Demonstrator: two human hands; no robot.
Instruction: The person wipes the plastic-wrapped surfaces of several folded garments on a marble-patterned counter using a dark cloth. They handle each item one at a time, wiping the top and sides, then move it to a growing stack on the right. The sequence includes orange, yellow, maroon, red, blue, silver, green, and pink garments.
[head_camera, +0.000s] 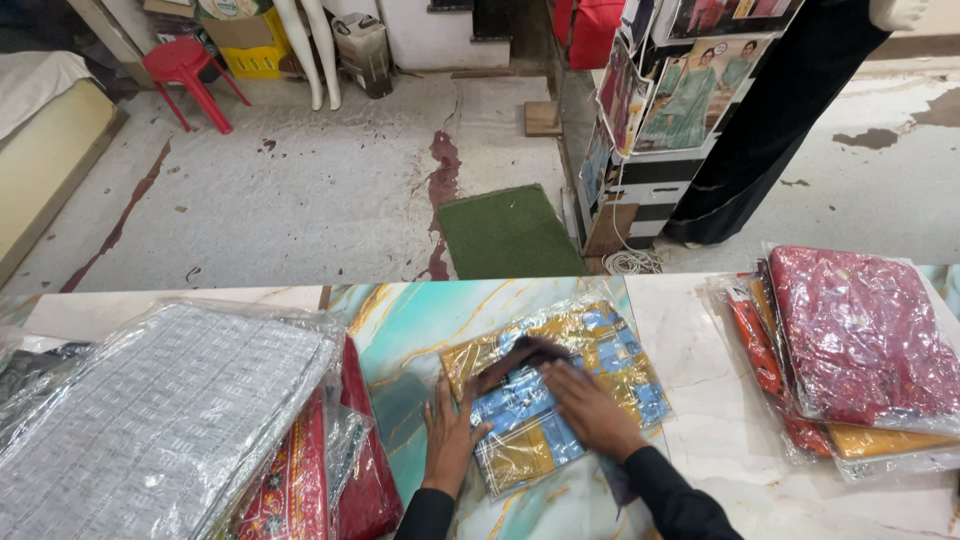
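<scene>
Grey packet (150, 420) was cut off by the left and bottom edges. It covered most of the red packet (330, 470) underneath. Pink packet (865, 335) ran off the right edge and hid most of the orange packets (770, 365) below it. Both forearms left the frame at the bottom. Right hand (592, 410) covered part of the blue-and-yellow packet (555, 385); the pattern under the glare was unreadable.

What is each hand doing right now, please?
Left hand: open, flat on the wrapped cloth packet.
Right hand: open, pressing on the same packet.
</scene>
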